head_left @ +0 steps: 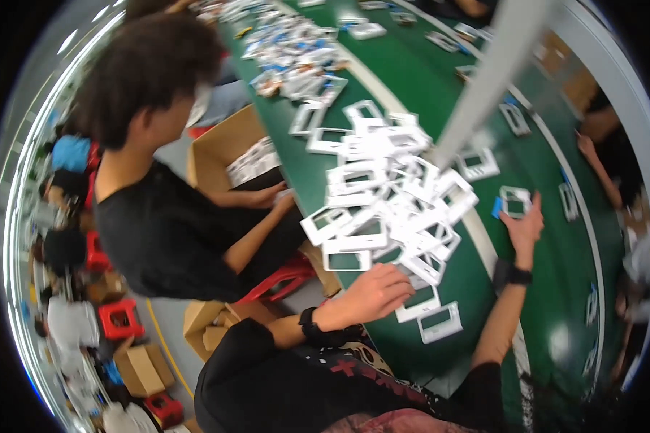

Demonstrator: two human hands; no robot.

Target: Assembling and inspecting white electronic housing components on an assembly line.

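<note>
Reaching out over the green conveyor belt, my right hand (523, 229) has its thumb and fingers around a small white rectangular device (516, 202) with a dark window. A blue tab (497, 208) sticks out at its left side. My left hand (374, 294) is at the near edge of a heap of white rectangular frames (390, 191) with open middles. Its fingers are curled together, and what they hold, if anything, is hidden. Just right of that hand lies a separate white frame (440, 322).
A grey post (495, 79) rises beyond the heap. Small devices (514, 119) line the belt's far side. Another pile of bagged parts (296, 54) lies farther up. On my left a co-worker in black (166, 231) sits beside a cardboard box (220, 148) and a red stool (282, 278).
</note>
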